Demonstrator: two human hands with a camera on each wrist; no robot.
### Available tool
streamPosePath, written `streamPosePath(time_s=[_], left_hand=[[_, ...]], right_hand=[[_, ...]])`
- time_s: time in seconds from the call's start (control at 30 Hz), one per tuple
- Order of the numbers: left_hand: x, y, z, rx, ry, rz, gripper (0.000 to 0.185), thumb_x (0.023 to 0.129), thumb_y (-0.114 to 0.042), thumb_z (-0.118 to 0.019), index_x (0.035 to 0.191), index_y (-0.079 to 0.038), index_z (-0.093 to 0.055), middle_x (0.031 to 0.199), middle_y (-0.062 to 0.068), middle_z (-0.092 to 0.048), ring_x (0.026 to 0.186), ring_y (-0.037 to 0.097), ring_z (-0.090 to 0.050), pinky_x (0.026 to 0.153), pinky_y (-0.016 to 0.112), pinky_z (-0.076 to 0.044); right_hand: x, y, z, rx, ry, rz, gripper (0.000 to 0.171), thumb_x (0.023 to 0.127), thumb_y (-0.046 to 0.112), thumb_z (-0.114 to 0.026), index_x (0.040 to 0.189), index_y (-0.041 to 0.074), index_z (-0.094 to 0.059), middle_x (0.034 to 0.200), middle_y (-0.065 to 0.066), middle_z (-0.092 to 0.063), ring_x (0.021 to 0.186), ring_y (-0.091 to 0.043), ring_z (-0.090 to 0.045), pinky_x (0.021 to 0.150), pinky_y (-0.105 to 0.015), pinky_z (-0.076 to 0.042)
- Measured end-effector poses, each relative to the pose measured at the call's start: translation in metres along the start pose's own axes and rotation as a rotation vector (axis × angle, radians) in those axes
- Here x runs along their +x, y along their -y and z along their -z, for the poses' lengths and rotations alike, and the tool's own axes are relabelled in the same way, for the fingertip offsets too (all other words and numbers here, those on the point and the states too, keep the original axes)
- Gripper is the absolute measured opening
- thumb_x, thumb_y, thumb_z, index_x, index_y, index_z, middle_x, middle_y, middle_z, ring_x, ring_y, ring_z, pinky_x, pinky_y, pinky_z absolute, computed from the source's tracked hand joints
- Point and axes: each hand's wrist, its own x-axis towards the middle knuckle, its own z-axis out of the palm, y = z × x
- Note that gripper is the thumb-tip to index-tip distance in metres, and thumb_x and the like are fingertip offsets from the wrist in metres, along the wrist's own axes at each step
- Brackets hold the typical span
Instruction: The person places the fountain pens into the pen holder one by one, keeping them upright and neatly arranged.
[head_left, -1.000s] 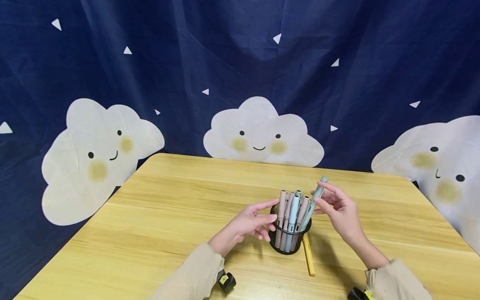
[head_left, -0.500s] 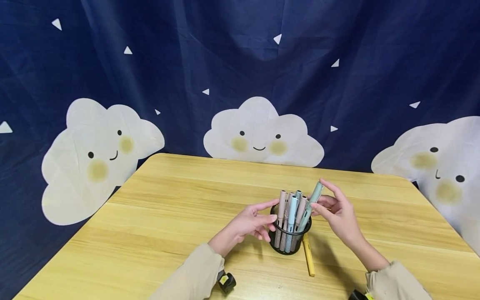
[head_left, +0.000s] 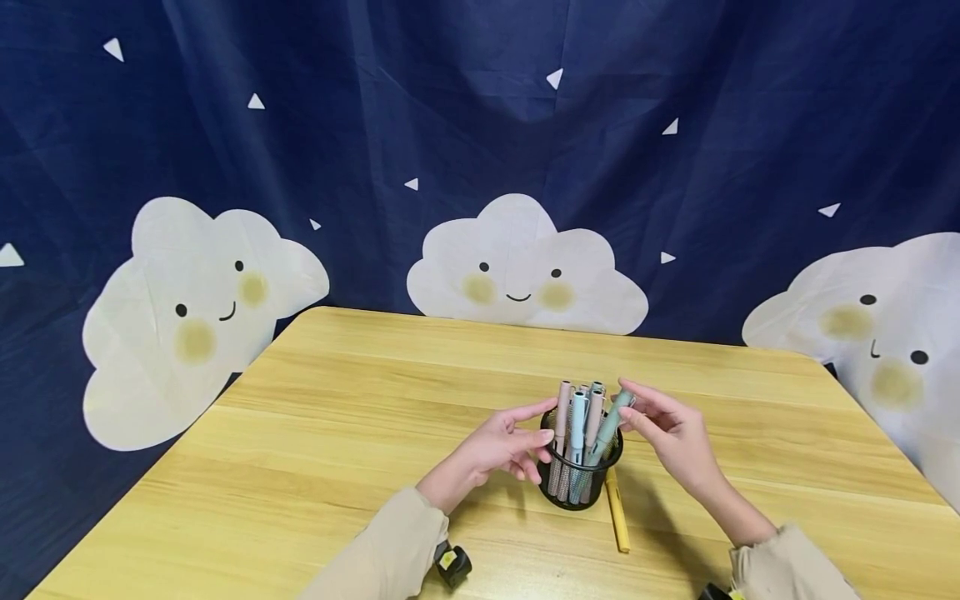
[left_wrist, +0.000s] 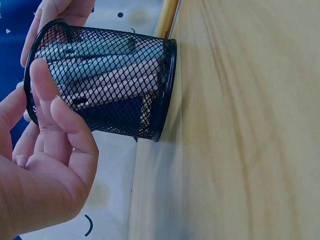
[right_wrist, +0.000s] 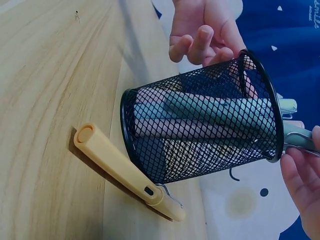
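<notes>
A black mesh pen holder (head_left: 567, 503) stands upright on the table, with several capped pens in it, among them a light blue pen (head_left: 577, 421) and a pink pen (head_left: 563, 408). My left hand (head_left: 498, 446) holds its rim from the left between thumb and index finger; the other fingers are bent near the mesh wall (left_wrist: 115, 119). On the right side, my right hand (head_left: 671, 429) pinches the cap end of a green pen (head_left: 609, 423), whose lower part is inside the holder. A yellow pen (right_wrist: 115, 165) lies on the table beside the holder's base.
The wooden table (head_left: 337, 400) extends around the holder. Behind it hangs a dark blue curtain (head_left: 360, 100) printed with white clouds. A black wrist device (head_left: 453, 565) sits below the left sleeve.
My right hand has lowered the green pen deeper into the holder and leftward. The light blue pen and a pink one have shifted left. My left hand stays at the rim.
</notes>
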Motion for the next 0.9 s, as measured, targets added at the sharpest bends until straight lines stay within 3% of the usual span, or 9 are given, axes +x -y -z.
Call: streamPosePath(time_s=[0.3,0.53,0.9], left_hand=[[0.0004,0.0003,0.0006,-0.007,0.003,-0.005,0.053,0.088,-0.013,-0.056,0.137,-0.021,-0.037,0.069,0.004,-0.063,0.047,0.011,-0.058,0.043,0.016,-0.044],[0.0009,0.0014,0.0007,0.001,-0.006,0.003,0.053,0.088,-0.016,-0.058,0.136,-0.022,-0.038,0.069,0.003,-0.063,0.047,0.011,-0.058,0.043,0.017,-0.044],[0.0012,0.0022,0.0008,-0.005,-0.013,0.0,0.051,0.088,-0.015,-0.058,0.136,-0.022,-0.04,0.068,0.004,-0.063,0.047,0.012,-0.057,0.042,0.017,-0.044]], right_hand=[[0.0003,0.0018,0.0007,-0.098,0.057,0.008,0.033,0.084,-0.017,-0.048,0.115,-0.011,-0.054,0.104,0.009,-0.063,0.073,-0.008,-0.061,0.06,-0.018,-0.051],[-0.0009,-0.0011,-0.0052,-0.22,0.116,0.106,0.036,0.079,-0.02,-0.051,0.11,-0.004,-0.061,0.105,-0.014,-0.061,0.093,-0.005,-0.055,0.073,-0.013,-0.047],[-0.0013,-0.0015,-0.0058,-0.192,0.111,0.098,0.035,0.079,-0.021,-0.05,0.109,-0.006,-0.061,0.102,-0.015,-0.057,0.086,-0.007,-0.054,0.067,-0.013,-0.046]])
